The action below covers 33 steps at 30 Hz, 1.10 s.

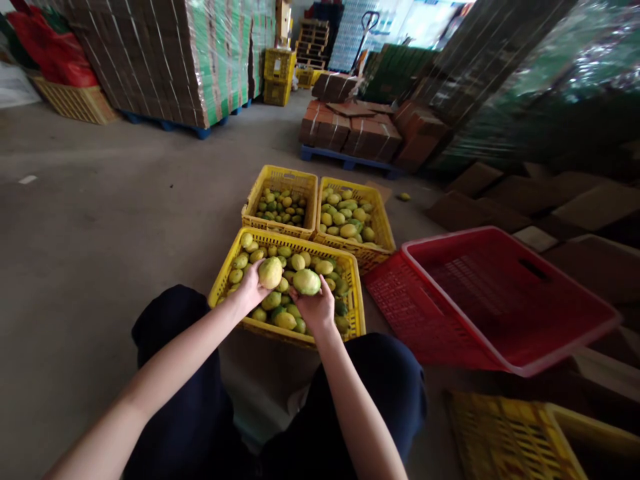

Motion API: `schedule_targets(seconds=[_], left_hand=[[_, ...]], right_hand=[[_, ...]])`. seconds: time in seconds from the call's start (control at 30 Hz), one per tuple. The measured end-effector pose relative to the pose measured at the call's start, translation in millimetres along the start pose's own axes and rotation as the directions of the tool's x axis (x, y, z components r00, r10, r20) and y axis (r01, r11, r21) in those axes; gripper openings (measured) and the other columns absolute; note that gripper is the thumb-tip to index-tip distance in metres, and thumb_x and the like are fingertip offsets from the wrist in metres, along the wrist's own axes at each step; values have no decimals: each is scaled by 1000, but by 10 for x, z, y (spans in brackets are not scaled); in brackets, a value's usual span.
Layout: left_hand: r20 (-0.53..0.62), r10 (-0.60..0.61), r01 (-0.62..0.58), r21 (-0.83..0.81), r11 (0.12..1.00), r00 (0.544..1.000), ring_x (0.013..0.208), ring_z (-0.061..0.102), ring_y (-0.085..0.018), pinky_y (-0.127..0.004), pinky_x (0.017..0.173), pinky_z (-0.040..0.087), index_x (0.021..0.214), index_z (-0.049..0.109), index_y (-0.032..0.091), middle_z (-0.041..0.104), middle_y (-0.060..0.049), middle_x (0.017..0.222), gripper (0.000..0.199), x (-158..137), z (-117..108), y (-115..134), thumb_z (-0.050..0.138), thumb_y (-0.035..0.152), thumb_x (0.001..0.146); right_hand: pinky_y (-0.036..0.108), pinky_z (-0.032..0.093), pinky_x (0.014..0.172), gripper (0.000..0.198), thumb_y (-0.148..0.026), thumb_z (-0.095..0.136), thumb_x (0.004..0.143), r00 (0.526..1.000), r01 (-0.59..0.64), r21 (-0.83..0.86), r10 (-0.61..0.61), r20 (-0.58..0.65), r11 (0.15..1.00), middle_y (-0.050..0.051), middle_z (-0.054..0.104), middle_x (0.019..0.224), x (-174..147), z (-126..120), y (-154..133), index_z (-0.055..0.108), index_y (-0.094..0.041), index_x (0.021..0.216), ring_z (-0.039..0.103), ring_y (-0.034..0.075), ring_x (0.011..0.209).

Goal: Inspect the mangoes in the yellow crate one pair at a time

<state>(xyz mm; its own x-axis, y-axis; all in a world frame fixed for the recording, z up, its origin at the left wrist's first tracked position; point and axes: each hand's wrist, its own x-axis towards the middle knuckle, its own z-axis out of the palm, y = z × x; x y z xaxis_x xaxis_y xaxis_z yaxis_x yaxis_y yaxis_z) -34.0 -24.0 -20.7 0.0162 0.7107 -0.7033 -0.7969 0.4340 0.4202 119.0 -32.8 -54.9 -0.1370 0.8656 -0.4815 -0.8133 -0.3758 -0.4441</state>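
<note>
Just above the nearest yellow crate (355, 293), both of my hands hold fruit. My left hand (253, 285) is closed around a yellow lemon (271, 273). In my right hand (320, 308) rests a greener lemon (307, 282), with the thumb and fingers around its sides. Loose yellow and green lemons (285, 320) fill the crate below, some hidden behind my hands. Two more yellow crates stand against its far side: the left one (250, 212) holds smaller, greener fruit, and the right one (383, 213) holds larger lemons.
A tilted red crate (400, 293) is at the right, with another yellow crate (515, 433) nearer me. Flattened cardboard (500, 200) lies beyond. A stray lemon (405, 197) is on the floor. Wrapped pallet stacks (150, 60) and bundled cardboard (350, 130) stand further back.
</note>
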Motion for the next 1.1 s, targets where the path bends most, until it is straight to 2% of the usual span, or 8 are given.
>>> schedule_targets(seconds=[0.2, 0.4, 0.6, 0.77, 0.87, 0.93, 1.03, 1.1], left_hand=[[24, 25, -25, -19, 1000, 999, 73, 73, -18, -26, 65, 62, 114, 66, 23, 74, -4, 84, 20, -40, 27, -5, 57, 32, 100], [-40, 53, -54, -36, 998, 998, 63, 66, -13, -22, 61, 57, 102, 66, 21, 68, 0, 77, 17, -54, 39, 22, 58, 36, 99], [34, -31, 35, -118, 992, 999, 60, 66, -15, -26, 60, 58, 90, 65, 16, 66, -4, 69, 41, -93, 67, 10, 37, 42, 105], [138, -3, 10, -47, 999, 990, 59, 67, -19, -31, 61, 60, 85, 67, 18, 63, -4, 60, 33, -101, 97, -43, 41, 31, 100], [243, 28, -72, 178, 981, 970, 55, 65, -19, -28, 55, 54, 83, 73, 18, 64, -5, 56, 32, -79, 90, -99, 46, 26, 97], [291, 103, -196, 312, 930, 951, 49, 61, -16, -25, 53, 49, 77, 76, 18, 65, -4, 53, 31, -68, 68, -138, 51, 26, 95], [350, 246, -380, 396, 836, 904, 50, 60, -13, -22, 60, 50, 66, 76, 20, 66, -3, 53, 34, -65, 24, -185, 57, 22, 93], [363, 302, -443, 417, 793, 882, 57, 64, -14, -22, 68, 51, 62, 76, 20, 69, -3, 56, 34, -70, 0, -205, 60, 20, 91]], right_hand=[[34, 58, 54, 18, -42, 66, 87, 998, -3, -127, -4, -57, 992, 4, 76, 78, 142, -108, 98, 65, -24, 86, 70, 23, 67], [33, 60, 58, 34, -56, 71, 84, 997, -32, -141, 22, -76, 990, 4, 74, 73, 138, -156, 91, 67, -22, 80, 71, 21, 68], [40, 62, 59, 40, -59, 67, 84, 993, -84, -133, 71, -97, 988, 7, 74, 69, 49, -77, 43, 67, -21, 73, 71, 25, 67], [36, 61, 60, 28, -47, 76, 80, 996, -13, -97, 5, -88, 995, 2, 73, 68, 39, -51, 77, 66, -22, 70, 70, 21, 63], [33, 60, 62, 22, -36, 79, 75, 993, 83, -73, -89, -81, 994, -1, 72, 67, 19, -27, 112, 63, -24, 65, 68, 18, 62], [31, 59, 64, 22, -36, 77, 76, 987, 137, -83, -143, -71, 987, -2, 71, 66, -6, -17, 127, 63, -25, 63, 68, 17, 62], [31, 57, 67, 25, -42, 73, 77, 973, 214, -152, -224, -57, 965, -1, 72, 67, -38, -34, 129, 64, -24, 62, 68, 17, 64], [32, 57, 68, 25, -45, 72, 76, 967, 241, -211, -252, -27, 947, 0, 74, 69, -42, -70, 119, 66, -24, 64, 69, 19, 68]])
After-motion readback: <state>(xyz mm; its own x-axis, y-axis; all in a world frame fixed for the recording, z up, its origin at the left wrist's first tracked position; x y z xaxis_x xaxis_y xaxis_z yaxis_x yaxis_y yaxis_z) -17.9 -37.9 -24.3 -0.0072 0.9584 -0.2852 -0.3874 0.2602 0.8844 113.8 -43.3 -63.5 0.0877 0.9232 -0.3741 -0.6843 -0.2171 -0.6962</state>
